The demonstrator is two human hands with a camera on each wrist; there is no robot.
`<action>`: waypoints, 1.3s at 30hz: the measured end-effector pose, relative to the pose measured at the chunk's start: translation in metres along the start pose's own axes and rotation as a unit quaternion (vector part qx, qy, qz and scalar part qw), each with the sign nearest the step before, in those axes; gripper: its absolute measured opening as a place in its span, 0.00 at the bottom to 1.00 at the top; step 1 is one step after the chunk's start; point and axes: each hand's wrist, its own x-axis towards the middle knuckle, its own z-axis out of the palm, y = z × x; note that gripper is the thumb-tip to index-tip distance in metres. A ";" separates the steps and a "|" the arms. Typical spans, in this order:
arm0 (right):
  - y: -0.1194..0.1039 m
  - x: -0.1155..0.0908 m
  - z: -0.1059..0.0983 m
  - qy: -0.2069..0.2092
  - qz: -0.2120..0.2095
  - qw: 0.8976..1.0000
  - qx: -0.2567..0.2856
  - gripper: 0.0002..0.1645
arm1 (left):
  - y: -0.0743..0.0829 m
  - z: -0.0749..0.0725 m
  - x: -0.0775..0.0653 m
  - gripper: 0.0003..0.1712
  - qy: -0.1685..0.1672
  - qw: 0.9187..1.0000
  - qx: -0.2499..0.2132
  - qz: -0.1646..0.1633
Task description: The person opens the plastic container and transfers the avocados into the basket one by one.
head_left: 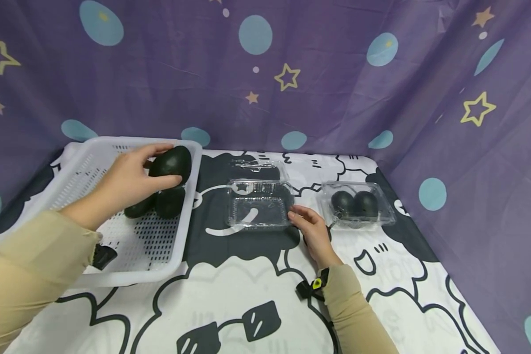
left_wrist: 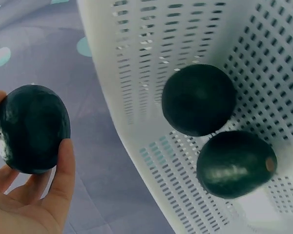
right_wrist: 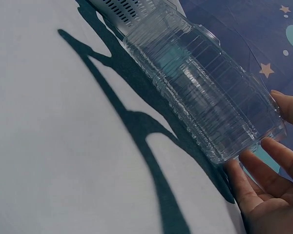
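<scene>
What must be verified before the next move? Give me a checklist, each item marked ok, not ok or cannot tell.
1. Held avocado secure: ok; the left hand grips it.
2. Held avocado above the open clamshell: not ok; it is at the white basket.
3. Open clamshell steadied: ok; the right hand grips its right end.
4. Open clamshell empty, lid back: ok.
5. Filled clamshell latched: cannot tell; two packed avocados show inside.
6. Loose avocados remaining in the basket: ok; two show.
</scene>
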 end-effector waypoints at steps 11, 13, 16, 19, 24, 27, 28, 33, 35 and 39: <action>0.000 0.000 -0.001 -0.004 -0.005 1.000 -0.010 0.26 | -0.015 0.000 -0.009 0.45 -0.040 0.998 0.046 0.021; 0.000 -0.001 -0.001 -0.005 -0.002 1.000 -0.009 0.26 | -0.018 0.002 -0.010 0.45 -0.046 0.997 0.055 0.027; 0.001 0.000 -0.002 -0.007 0.001 1.000 -0.009 0.26 | -0.021 0.003 -0.010 0.45 -0.059 0.995 0.072 0.041; 0.002 0.001 -0.002 -0.007 0.001 1.000 -0.012 0.26 | -0.022 0.006 -0.008 0.46 -0.080 0.991 0.094 0.058; 0.003 0.002 -0.003 -0.004 0.000 1.000 -0.011 0.26 | -0.023 0.012 -0.008 0.46 -0.110 0.984 0.122 0.070; 0.002 0.001 -0.003 -0.004 0.001 1.000 -0.010 0.26 | -0.023 0.015 -0.008 0.47 -0.124 0.981 0.133 0.065; 0.002 0.001 -0.003 -0.004 0.001 1.000 -0.010 0.25 | -0.023 0.015 -0.009 0.47 -0.127 0.980 0.137 0.064; 0.001 0.001 -0.002 -0.003 0.000 1.000 -0.009 0.26 | -0.023 0.017 -0.009 0.47 -0.148 0.977 0.147 0.054; 0.001 0.001 -0.002 -0.004 -0.001 1.000 -0.006 0.26 | -0.023 0.018 -0.008 0.47 -0.159 0.973 0.158 0.050; 0.001 0.001 -0.002 -0.006 0.001 1.000 -0.008 0.26 | -0.026 0.021 -0.006 0.47 -0.187 0.963 0.188 0.043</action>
